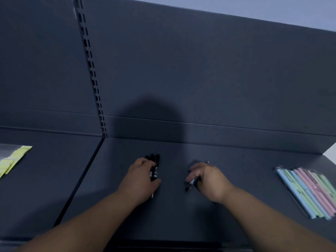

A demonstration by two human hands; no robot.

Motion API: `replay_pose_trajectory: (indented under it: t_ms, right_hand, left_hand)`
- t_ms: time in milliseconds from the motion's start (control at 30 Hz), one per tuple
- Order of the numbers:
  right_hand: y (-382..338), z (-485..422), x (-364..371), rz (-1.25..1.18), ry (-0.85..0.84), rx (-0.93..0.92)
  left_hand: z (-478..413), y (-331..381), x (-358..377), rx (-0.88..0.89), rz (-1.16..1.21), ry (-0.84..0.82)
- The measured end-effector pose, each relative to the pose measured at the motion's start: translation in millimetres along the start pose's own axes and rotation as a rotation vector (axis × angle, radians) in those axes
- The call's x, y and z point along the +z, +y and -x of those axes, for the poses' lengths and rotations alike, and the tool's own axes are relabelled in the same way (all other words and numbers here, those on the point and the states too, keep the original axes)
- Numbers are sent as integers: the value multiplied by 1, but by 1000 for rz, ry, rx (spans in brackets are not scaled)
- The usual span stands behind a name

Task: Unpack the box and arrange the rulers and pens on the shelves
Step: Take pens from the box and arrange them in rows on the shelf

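Two hands on the dark shelf (236, 159), well apart. Left hand (141, 177): grip clamped round a bundle of black pens (155, 160), fingers curled over the barrels, pen ends sticking out beyond the fingers toward the rear. Right hand (209, 179): grip closed on a black pen (190, 184), one end showing below the thumb; count in this hand unclear. Pastel pens (307, 190), blue, green and pink, lie side by side at the shelf's right end. Yellow-green pack (12, 160) lies on the neighbouring shelf, far left; blurred. Behind: back panel (200, 70), slotted upright (91, 70).
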State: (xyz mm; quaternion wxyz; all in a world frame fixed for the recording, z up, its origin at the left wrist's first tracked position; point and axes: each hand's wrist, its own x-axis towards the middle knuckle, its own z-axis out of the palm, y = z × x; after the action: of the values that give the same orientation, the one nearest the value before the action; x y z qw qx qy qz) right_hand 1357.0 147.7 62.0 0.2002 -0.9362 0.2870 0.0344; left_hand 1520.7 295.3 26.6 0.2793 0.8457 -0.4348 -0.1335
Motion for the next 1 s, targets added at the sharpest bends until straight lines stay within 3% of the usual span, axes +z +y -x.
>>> replay_pose_trajectory:
  t_ms: [300, 467, 600, 900, 1000]
  right_hand:
    - [28, 3, -1, -35, 161, 110]
    - [31, 6, -1, -45, 146, 239]
    - [26, 5, -2, -55, 104, 265]
    - [11, 6, 11, -108, 223, 287]
    - [14, 5, 9, -70, 193, 291]
  left_hand:
    - [0, -1, 5, -36, 22, 17]
    - [4, -3, 6, -39, 38, 22]
    - [5, -4, 5, -41, 45, 26]
    - [11, -5, 3, -24, 56, 18]
    - [11, -5, 2, -24, 56, 10]
